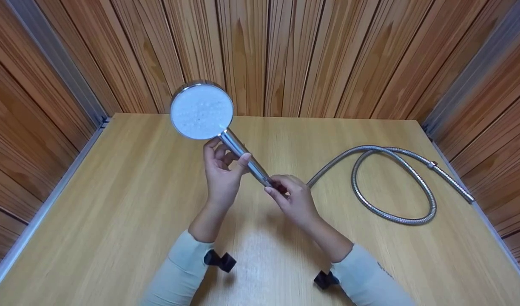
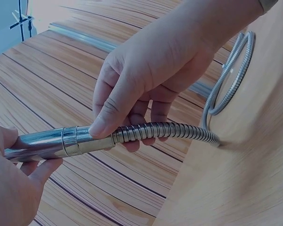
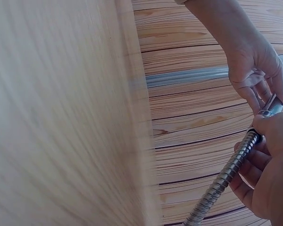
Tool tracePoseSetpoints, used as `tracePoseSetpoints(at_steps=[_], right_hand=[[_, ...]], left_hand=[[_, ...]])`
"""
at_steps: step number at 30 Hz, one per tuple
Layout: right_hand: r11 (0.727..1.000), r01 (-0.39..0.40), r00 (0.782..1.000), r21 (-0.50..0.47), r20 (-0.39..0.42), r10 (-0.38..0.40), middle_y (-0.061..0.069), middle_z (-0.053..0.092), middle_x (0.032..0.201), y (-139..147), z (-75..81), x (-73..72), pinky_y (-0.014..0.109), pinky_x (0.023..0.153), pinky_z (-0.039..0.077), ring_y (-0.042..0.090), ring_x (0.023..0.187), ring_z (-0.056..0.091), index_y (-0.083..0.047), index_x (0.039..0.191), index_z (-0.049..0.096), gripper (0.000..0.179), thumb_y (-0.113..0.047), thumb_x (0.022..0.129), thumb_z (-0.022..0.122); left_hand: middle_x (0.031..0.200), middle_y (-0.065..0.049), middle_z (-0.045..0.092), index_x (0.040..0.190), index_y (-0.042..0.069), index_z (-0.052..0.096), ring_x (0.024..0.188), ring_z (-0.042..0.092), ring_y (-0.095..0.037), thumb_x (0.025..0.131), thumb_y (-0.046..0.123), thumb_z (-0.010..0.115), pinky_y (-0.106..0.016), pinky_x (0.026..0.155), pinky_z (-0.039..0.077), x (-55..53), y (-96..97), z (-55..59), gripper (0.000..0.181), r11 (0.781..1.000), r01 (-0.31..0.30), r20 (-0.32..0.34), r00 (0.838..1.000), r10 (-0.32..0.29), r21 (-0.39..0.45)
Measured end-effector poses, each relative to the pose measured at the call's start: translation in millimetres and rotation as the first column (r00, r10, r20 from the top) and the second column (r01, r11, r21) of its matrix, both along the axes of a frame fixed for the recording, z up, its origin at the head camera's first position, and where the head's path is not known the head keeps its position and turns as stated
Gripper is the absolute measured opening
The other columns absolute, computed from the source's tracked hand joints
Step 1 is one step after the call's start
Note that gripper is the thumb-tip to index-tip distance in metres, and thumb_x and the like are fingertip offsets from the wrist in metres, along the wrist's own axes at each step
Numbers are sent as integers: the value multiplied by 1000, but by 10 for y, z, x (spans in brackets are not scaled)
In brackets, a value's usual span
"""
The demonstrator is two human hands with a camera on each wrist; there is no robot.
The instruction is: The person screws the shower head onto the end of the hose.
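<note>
A chrome shower head (image 1: 201, 111) with a round pale spray face is held up above the table, tilted with its face at the upper left. My left hand (image 1: 223, 178) grips its handle (image 2: 42, 143), thumb along the near side. At the handle's lower end, my right hand (image 1: 296, 197) pinches the metal connector (image 2: 101, 142) of a ribbed shower hose (image 2: 167, 130) between thumb and fingers. The connector meets the handle end in line; how far it is threaded I cannot tell. In the right wrist view the hose (image 3: 221, 179) runs down past the right fingers.
The rest of the hose (image 1: 413, 221) lies looped on the right of the wooden table (image 1: 115, 204), its free end (image 1: 468, 197) near the right edge. Wood-panelled walls (image 1: 285, 59) stand behind and at both sides. Small black devices (image 1: 220, 260) sit at both wrists.
</note>
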State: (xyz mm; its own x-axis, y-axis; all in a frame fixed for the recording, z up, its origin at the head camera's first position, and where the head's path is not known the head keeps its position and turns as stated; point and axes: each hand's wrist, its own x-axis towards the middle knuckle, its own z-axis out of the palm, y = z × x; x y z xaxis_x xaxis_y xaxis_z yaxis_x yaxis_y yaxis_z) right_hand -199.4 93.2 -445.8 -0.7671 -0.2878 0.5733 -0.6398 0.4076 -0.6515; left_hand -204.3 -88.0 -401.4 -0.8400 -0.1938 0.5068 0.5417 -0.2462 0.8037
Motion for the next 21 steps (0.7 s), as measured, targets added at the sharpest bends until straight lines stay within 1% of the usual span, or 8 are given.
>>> tracePoseSetpoints(at_steps=[6, 11, 16, 19, 21], right_hand=[[999, -22, 999, 33, 33, 21, -1, 62, 91, -11, 9, -12, 25, 64, 55, 11, 79, 58, -6, 109, 68, 22, -21, 94, 65], [997, -65, 992, 53, 110, 59, -2, 60, 94, 6, 26, -12, 26, 67, 54, 12, 82, 56, -7, 112, 67, 23, -22, 97, 61], [991, -130, 976, 33, 179, 122, -3, 60, 93, 27, 37, -35, 27, 67, 51, 13, 82, 55, -6, 112, 67, 22, -20, 98, 58], [987, -163, 959, 3, 234, 158, -3, 61, 92, 38, 40, -53, 28, 67, 49, 14, 81, 54, -8, 112, 67, 21, -21, 98, 58], [986, -169, 946, -13, 279, 166, -3, 62, 95, 47, 43, -60, 28, 69, 49, 15, 83, 55, -10, 114, 68, 22, -22, 98, 59]], left_hand=[[119, -15, 56, 135, 7, 30, 101, 61, -31, 88, -2, 69, -46, 76, 60, 6, 3, -1, 61, 1000, -19, 4, 1000, 19, 0], [119, -15, 56, 135, 6, 30, 98, 61, -30, 88, -4, 69, -46, 75, 60, 15, 16, -14, 62, 1000, -25, -18, 1000, 25, -4], [118, -15, 57, 135, 5, 30, 98, 60, -32, 87, -3, 69, -48, 73, 60, 7, 21, -16, 62, 999, -36, -46, 998, 34, -38], [118, -15, 58, 136, 4, 31, 98, 61, -32, 88, -1, 70, -48, 74, 60, 2, 16, -24, 62, 997, -45, -54, 998, 42, -61], [118, -14, 58, 136, 5, 31, 98, 61, -32, 89, 0, 69, -48, 75, 60, 3, 9, -30, 62, 997, -41, -50, 998, 38, -68]])
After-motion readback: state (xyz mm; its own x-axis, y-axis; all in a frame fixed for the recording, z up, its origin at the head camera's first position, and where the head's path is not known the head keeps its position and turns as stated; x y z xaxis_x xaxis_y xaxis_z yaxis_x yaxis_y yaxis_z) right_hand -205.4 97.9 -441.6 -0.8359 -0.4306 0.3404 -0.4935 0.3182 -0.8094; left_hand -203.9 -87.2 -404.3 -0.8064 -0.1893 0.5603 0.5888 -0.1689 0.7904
